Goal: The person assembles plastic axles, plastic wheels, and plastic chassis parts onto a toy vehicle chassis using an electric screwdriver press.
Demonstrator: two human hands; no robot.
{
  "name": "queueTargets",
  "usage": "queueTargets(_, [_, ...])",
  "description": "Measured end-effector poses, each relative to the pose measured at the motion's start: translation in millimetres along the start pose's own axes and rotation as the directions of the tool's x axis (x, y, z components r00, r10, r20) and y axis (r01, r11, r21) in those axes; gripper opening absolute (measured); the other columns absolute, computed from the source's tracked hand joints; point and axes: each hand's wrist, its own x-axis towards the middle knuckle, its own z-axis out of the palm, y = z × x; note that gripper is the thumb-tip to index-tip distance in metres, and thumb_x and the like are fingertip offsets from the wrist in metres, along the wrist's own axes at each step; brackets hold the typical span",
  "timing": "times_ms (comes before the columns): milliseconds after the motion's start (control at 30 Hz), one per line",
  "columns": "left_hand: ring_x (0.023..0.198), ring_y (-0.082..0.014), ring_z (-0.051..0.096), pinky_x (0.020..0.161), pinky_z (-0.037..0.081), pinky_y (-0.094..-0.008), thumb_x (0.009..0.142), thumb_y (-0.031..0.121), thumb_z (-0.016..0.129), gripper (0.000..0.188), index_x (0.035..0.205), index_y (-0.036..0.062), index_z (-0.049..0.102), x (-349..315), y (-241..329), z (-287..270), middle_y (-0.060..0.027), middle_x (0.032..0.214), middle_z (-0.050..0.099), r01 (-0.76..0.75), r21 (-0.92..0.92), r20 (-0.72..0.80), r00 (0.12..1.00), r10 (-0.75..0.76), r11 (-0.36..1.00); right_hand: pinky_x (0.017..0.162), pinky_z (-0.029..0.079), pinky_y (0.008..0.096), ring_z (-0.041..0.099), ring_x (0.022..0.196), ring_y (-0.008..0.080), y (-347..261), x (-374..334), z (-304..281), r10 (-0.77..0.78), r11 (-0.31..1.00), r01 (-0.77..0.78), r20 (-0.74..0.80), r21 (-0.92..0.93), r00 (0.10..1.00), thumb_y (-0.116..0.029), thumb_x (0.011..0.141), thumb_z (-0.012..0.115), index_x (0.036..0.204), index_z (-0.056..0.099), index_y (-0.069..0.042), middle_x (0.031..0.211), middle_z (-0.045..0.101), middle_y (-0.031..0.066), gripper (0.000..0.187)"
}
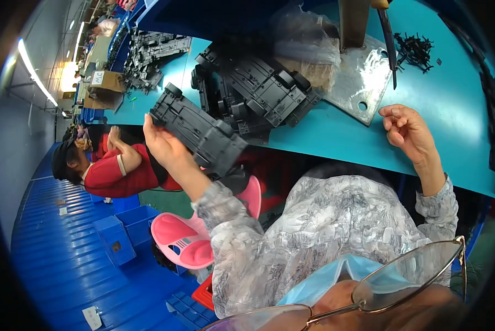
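My left hand [167, 144] grips a black plastic toy car chassis [200, 129] along its near left side. The chassis is tilted in front of the table edge, with wheels showing at its far end. Beside it, several similar black chassis [267, 88] lie heaped on the table. Near the corner of a flat metal plate [363, 83] is my right hand [410, 132], its fingers loosely bent and apart, with nothing visible in them. Farther back lies a pile of small black parts [414, 51]. A screwdriver [390, 47] with a yellow handle points down over the plate.
The turquoise table [451, 110] runs across in front of me. More black parts [148, 55] and a cardboard box [105, 83] are at the far left. A person in red [123, 171] sits to my left, near a pink chair [189, 237] and blue bins [118, 234].
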Motion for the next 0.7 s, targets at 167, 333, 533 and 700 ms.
queueTargets(167, [0.073, -0.0158, 0.055, 0.061, 0.046, -0.0286, 0.079, 0.028, 0.058, 0.030, 0.095, 0.0035, 0.054, 76.6, -41.0, -14.2, -0.0090, 0.084, 0.058, 0.147, 0.438, -0.058, 0.989, -0.135, 0.887, 0.036, 0.031, 0.0203, 0.040, 0.039, 0.0102, 1.5, -10.0, 1.6, -0.032, 0.996, 0.036, -0.054, 0.086, 0.998, -0.014, 0.080, 0.051, 0.088, 0.056, 0.004, 0.064, 0.054, 0.0083, 0.020])
queueTargets(333, [0.100, -0.0265, 0.051, 0.080, 0.043, -0.0382, 0.085, 0.032, 0.047, 0.048, 0.122, 0.0016, 0.040, 86.3, -51.6, -17.7, -0.0167, 0.114, 0.049, -0.058, 0.732, 0.100, 0.995, -0.022, 0.679, 0.037, 0.034, 0.0211, 0.043, 0.040, 0.0106, -8.9, -27.9, -6.7, -0.055, 0.998, 0.052, -0.085, -0.038, 0.995, -0.012, 0.080, 0.050, 0.087, 0.057, 0.004, 0.066, 0.056, 0.0095, 0.018])
queueTargets(533, [0.104, -0.0244, 0.046, 0.085, 0.037, -0.0383, 0.082, 0.038, 0.050, 0.050, 0.119, 0.0042, 0.046, 57.1, -43.9, -13.8, -0.0153, 0.113, 0.049, -0.110, 0.750, 0.128, 0.992, 0.019, 0.652, 0.043, 0.041, 0.0208, 0.051, 0.046, 0.0095, -51.3, -78.4, -81.9, -0.571, 0.798, 0.365, -0.407, -0.479, 0.713, -0.011, 0.079, 0.050, 0.087, 0.058, 0.003, 0.064, 0.057, 0.0042, 0.018])
queueTargets(700, [0.097, -0.0208, 0.052, 0.081, 0.042, -0.0321, 0.088, 0.025, 0.044, 0.038, 0.110, -0.0044, 0.049, -0.8, -41.2, 37.8, -0.0149, 0.104, 0.054, -0.271, 0.783, 0.159, 0.958, 0.240, 0.560, 0.067, 0.043, 0.0319, 0.055, 0.079, 0.0208, -102.9, -101.4, -220.5, -0.995, -0.029, -0.522, -0.027, -0.852, 0.098, -0.017, 0.074, 0.055, 0.100, 0.056, -0.005, 0.087, 0.056, 0.0077, 0.029])
